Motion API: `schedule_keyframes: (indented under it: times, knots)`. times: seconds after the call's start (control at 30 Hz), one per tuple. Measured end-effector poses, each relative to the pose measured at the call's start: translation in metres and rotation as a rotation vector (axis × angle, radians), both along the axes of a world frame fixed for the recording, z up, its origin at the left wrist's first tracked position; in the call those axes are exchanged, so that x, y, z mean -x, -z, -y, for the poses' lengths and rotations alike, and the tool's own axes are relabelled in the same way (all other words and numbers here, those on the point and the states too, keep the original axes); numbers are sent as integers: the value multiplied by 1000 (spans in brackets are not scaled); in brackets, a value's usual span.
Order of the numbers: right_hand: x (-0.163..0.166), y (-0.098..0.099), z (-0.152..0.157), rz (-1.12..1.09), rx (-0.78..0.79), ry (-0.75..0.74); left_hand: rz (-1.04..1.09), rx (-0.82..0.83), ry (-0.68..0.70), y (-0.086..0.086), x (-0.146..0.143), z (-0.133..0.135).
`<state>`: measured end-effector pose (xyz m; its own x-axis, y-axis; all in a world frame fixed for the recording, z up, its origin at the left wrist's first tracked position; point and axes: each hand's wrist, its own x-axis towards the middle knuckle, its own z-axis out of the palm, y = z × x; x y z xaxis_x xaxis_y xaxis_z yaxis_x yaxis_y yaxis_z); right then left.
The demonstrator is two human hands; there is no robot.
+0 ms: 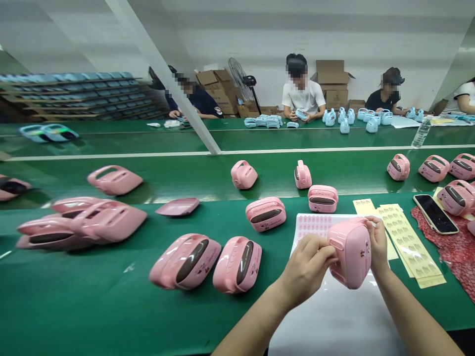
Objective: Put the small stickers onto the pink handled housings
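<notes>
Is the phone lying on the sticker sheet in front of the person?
No, the phone lies to the right beside the red mat, apart from the sticker sheet.

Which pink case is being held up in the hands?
The pink case above the sticker sheet, gripped between the left hand and right hand. All the other pink ones lie on the green table.

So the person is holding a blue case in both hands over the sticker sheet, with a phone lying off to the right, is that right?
Not quite: the case is pink, not blue; the blue ones sit far across the belt by other people. The head view shows it held by the left hand and right hand over the sticker sheet, with the phone lying to the right.
</notes>
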<state>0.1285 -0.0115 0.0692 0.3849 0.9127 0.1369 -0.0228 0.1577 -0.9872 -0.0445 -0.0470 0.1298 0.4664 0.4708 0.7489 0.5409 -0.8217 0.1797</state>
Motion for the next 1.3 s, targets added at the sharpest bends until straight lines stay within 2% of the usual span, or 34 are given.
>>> schedule_keyframes:
  times: [0.23,0.33,0.47,0.57,1.07,1.3]
  knots:
    - [3,-3,1,-42,12,-24,-16,-214,3,8,0,-3]
    - [4,-4,1,-79,22,-37,20,-255,16,12,0,-4]
    - [3,-5,1,-93,16,-51,154,-67,21,9,1,-5]
    - [2,-5,1,-95,11,-54,159,34,66,5,2,-5]
    - [0,-8,0,-59,-11,-16,185,-10,28,1,0,-2]
    - [-1,-8,1,-39,6,-5,193,92,66,-2,1,-3]
